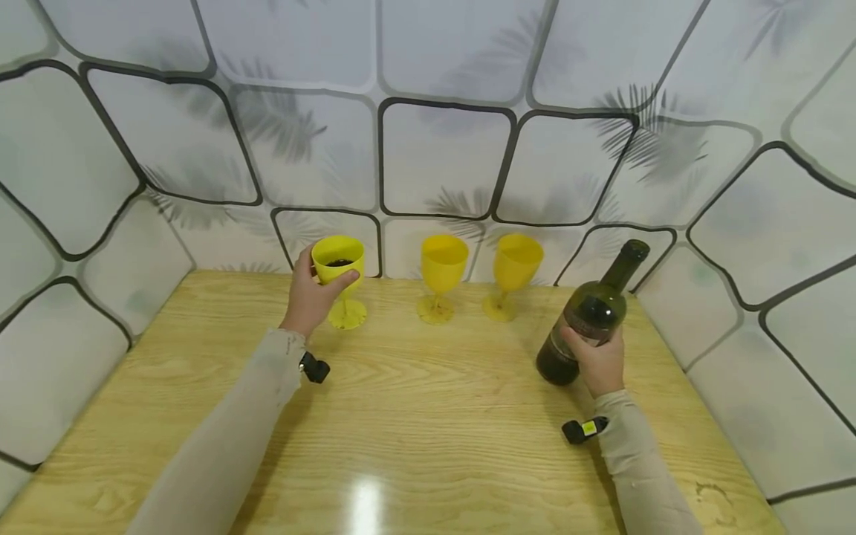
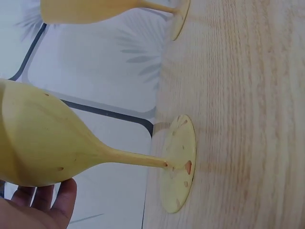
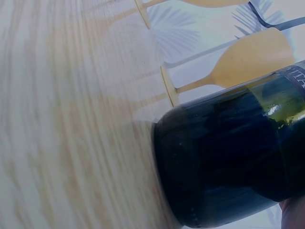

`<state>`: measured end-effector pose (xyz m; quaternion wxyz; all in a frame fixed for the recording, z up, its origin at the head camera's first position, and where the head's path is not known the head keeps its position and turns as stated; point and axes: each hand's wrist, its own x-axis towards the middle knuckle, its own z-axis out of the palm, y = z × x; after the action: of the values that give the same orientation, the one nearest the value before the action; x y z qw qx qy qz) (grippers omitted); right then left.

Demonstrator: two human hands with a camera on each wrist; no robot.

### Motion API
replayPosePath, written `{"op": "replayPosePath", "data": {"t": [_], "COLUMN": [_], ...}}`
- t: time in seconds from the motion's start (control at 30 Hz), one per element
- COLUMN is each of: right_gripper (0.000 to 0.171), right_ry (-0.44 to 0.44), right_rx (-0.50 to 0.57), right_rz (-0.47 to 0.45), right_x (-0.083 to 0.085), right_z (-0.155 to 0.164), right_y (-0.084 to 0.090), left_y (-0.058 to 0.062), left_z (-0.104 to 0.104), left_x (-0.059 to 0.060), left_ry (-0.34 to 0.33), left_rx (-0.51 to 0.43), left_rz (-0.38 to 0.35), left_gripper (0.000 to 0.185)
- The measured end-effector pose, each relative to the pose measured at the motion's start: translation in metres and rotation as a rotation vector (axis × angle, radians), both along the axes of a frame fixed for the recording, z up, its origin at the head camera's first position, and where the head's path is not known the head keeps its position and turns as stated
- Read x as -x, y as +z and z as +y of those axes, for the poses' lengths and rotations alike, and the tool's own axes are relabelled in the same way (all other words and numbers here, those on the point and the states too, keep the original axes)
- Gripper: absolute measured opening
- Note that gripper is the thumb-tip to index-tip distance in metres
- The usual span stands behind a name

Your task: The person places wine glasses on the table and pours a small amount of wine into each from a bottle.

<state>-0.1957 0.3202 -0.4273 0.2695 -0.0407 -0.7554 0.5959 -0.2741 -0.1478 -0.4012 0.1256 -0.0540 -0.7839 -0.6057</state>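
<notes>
Three yellow goblets stand in a row at the back of the wooden table (image 1: 414, 416). My left hand (image 1: 314, 293) grips the bowl of the left goblet (image 1: 339, 269), which holds a dark liquid. The same goblet (image 2: 57, 143) fills the left wrist view, its foot on the wood, my fingers (image 2: 47, 205) below its bowl. The middle goblet (image 1: 442, 271) and the right goblet (image 1: 516, 269) stand untouched. My right hand (image 1: 597, 357) holds a dark green wine bottle (image 1: 591, 316) near its base. The bottle (image 3: 228, 162) tilts back, its bottom edge at the table.
Padded white wall panels with dark seams and leaf prints close in the table at the back and both sides. Small black cameras sit on both wrists, left (image 1: 314, 368) and right (image 1: 583, 429). Bare wood lies between my arms.
</notes>
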Motion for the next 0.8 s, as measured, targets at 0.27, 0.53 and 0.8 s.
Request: {"op": "replayPosePath", "data": {"t": [0.27,0.53,0.8], "right_gripper": [0.069,0.070,0.068], "right_ry": [0.006,-0.001,-0.002], "right_rx": [0.009,-0.003,-0.002], "right_rz": [0.005,-0.003,0.006], "right_x": [0.001,0.002,0.002], "right_z": [0.000,0.000,0.002], "right_y": [-0.002,-0.002,-0.003], "left_y": [0.003,0.003,0.003], "left_z": [0.004,0.022,0.064], "left_x": [-0.008,-0.036,-0.064], "left_ry": [0.013,0.281,-0.014], "left_rx": [-0.052,0.016,0.072], "left_rz": [-0.041,0.114,0.174], "left_gripper": [0.101,0.098,0.064]}}
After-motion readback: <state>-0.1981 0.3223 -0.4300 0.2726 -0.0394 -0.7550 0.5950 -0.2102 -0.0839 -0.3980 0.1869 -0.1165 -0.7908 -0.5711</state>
